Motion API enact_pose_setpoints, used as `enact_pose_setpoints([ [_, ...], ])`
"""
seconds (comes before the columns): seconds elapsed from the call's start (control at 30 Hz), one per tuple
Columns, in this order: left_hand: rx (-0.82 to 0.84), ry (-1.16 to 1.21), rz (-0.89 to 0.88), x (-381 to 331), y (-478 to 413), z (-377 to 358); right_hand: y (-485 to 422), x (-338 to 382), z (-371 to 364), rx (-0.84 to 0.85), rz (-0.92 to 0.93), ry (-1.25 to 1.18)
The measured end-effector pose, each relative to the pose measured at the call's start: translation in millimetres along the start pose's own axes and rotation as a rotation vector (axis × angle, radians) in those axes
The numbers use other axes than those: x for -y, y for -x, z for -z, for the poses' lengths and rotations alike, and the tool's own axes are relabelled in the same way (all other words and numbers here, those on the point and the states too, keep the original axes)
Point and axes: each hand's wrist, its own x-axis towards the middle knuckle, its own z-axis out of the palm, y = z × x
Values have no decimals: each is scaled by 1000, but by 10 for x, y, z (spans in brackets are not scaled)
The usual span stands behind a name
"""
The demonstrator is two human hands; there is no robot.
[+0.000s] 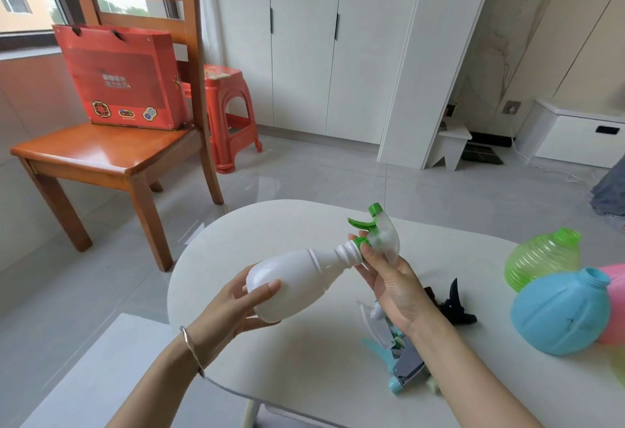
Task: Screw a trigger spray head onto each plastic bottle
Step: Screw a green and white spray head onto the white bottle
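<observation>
Your left hand (236, 305) is wrapped around the base of the white bottle (297, 278), thumb on the near side and fingers curled behind, holding it tilted in the air above the desk (304, 370) with its neck pointing up and away to the right. Your right hand (389, 278) is closed on the green collar of the trigger spray head (378, 234), which sits at the mouth of the white bottle; the head's clear body rises past your fingers, with its green trigger and green nozzle tip at the top. You cannot tell from here how far the collar is threaded on. Below your right forearm, a loose heap of spray heads (395, 349) lies on the desk, pale blue, white and grey pieces mixed, and a black spray head (453, 305) lies just beyond your wrist. At the right edge of the desk, a blue bottle (561, 312) lies with its open neck pointing up, touching a pink bottle (615, 305) behind it, and a green translucent bottle (541, 258) sits just past them. Across the floor stands a wooden chair (111, 153) carrying a red gift bag (121, 82), with a red plastic stool (230, 113) behind it.
</observation>
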Motion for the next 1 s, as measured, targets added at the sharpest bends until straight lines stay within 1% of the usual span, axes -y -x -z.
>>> enact_pose_setpoints([
  [0.13, -91, -75, -135, -27, 41, -24, -15, 19, -78, -58, 24, -30],
  [0.23, -162, -144, -250, -62, 69, -17, -32, 54, -180, -55, 39, -75],
  [0.33, -185, -136, -283, -84, 100, -6, -33, 66, -267, -50, 73, -76],
  [0.4, -187, -121, -262, -85, 104, -5, -17, 80, -300, -65, 106, 20],
  [0.47, -144, -43, -204, -67, 93, -9, 23, 97, -304, -45, 136, 153],
  [0.53, -68, 115, -129, -40, 77, -17, 95, 79, -320, 59, 102, 221],
  [0.6, -3, 253, -67, -11, 55, -18, 171, 10, -374, 166, 12, 252],
  [0.63, 28, 299, -40, 3, 49, -20, 208, -35, -416, 212, -14, 279],
  [0.7, 58, 314, 4, 7, 43, -27, 243, -99, -518, 257, 10, 369],
  [0.77, -12, 215, -20, -14, 23, -6, 206, -99, -656, 241, 51, 421],
  [0.8, -85, 120, -69, -33, 5, 25, 162, -92, -724, 228, 73, 435],
  [0.87, -231, -150, -233, -118, -48, 126, 36, -71, -861, 211, 125, 477],
  [0.93, -270, -411, -393, -236, -138, 268, -119, -63, -1003, 215, 166, 553],
  [1.0, -252, -574, -470, -354, -248, 413, -307, -63, -1128, 224, 179, 620],
])
